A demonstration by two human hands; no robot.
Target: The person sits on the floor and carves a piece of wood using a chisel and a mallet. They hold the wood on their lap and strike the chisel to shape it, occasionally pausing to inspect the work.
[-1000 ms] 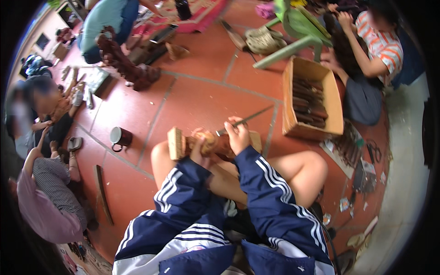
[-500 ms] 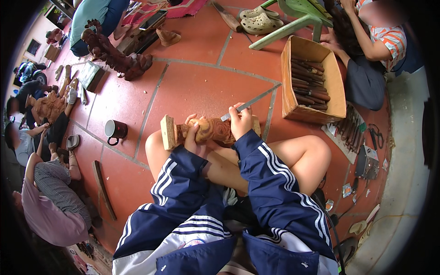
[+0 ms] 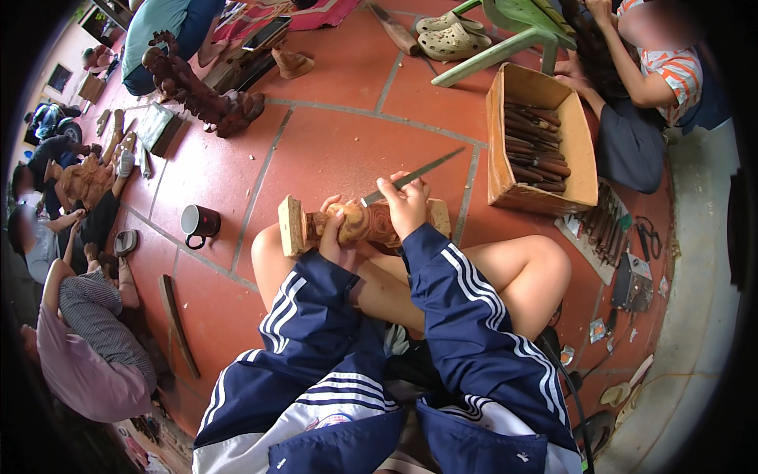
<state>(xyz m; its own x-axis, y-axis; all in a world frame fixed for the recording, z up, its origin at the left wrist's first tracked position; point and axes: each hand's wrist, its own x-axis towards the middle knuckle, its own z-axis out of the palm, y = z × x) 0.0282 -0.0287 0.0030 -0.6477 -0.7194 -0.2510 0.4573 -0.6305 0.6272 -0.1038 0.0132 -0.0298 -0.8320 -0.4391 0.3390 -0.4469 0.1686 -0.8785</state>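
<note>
Across my lap lies a carved wooden piece (image 3: 384, 227) with rounded, strongly grained bulges in the middle and a flat block at each end. My left hand (image 3: 335, 227) wraps round it near its left block, thumb on top. A slim, flat grey metal file (image 3: 436, 163) is pinched in my right hand (image 3: 405, 205). One end of the file meets the pale left bulge, close to my left thumb; the other slants up to the far right. My right palm hides part of the wood.
On the right, a box (image 3: 499, 150) holds several wooden-handled tools, with more tools (image 3: 608, 229) beside it. A dark mug (image 3: 200, 224) and a wooden strip (image 3: 179, 325) are to the left. Beyond are a carved statue (image 3: 197, 91), clogs (image 3: 452, 39) and a green chair (image 3: 505, 51). Other people sit around.
My right hand has slid slightly left with the file. Its near end has shifted from the middle of the wood toward my left thumb. My left hand keeps its hold.
</note>
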